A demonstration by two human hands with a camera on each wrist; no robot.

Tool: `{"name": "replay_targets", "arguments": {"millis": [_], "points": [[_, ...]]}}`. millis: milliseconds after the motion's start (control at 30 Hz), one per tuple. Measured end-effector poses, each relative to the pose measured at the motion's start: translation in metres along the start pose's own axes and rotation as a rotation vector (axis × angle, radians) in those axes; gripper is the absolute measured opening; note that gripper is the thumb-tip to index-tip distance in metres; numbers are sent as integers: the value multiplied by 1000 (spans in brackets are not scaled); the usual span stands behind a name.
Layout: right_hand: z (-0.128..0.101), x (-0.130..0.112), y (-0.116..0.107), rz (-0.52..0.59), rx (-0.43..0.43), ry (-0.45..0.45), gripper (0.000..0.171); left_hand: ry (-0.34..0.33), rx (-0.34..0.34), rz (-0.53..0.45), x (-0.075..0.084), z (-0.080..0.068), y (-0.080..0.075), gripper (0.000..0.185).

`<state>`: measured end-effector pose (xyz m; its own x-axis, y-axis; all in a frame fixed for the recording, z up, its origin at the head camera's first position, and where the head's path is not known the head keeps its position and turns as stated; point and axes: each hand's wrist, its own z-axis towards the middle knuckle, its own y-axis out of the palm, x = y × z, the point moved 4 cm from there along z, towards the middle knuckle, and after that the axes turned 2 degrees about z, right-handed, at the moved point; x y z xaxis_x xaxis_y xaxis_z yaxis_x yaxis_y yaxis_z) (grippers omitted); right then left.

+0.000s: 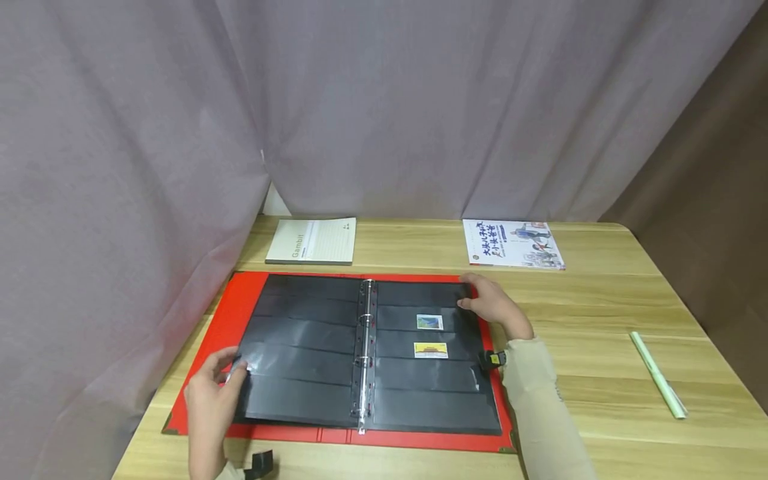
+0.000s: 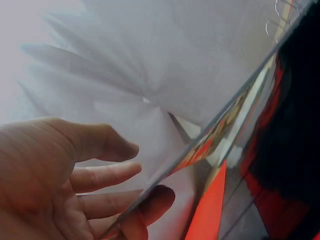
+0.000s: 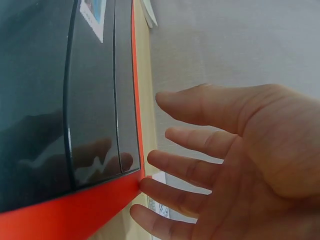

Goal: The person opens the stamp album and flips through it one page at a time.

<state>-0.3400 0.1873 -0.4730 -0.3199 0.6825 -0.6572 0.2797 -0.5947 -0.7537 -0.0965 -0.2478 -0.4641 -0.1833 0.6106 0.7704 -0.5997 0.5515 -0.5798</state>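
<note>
A red ring-binder stamp album lies spread on the wooden table, with black pocket pages on both sides of its metal rings. My left hand is at the outer edge of the left page. In the left wrist view its fingertips reach behind that page's edge, while the thumb stays apart. Two stamps, one blue-green and one yellow, sit in pockets of the right page. Near that page's upper right corner is my right hand, fingers spread and holding nothing.
At the back left lies a pale notebook, and a white illustrated booklet is at the back right. A light green pen lies on the right of the table. Grey curtain hangs behind.
</note>
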Motion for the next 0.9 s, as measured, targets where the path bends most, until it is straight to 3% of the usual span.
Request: {"name": "replay_targets", "arguments": {"millis": [200, 567, 733, 900], "points": [[2, 7, 3, 0, -19, 37, 63, -33, -91, 6, -10, 3, 2, 34], [3, 7, 13, -41, -71, 89, 88, 5, -235, 112, -20, 4, 10, 45], [2, 4, 15, -67, -60, 126, 93, -1, -327, 179, -23, 2, 16, 50], [0, 1, 14, -103, -50, 186, 94, -27, -399, 180, -22, 1, 18, 54]]}}
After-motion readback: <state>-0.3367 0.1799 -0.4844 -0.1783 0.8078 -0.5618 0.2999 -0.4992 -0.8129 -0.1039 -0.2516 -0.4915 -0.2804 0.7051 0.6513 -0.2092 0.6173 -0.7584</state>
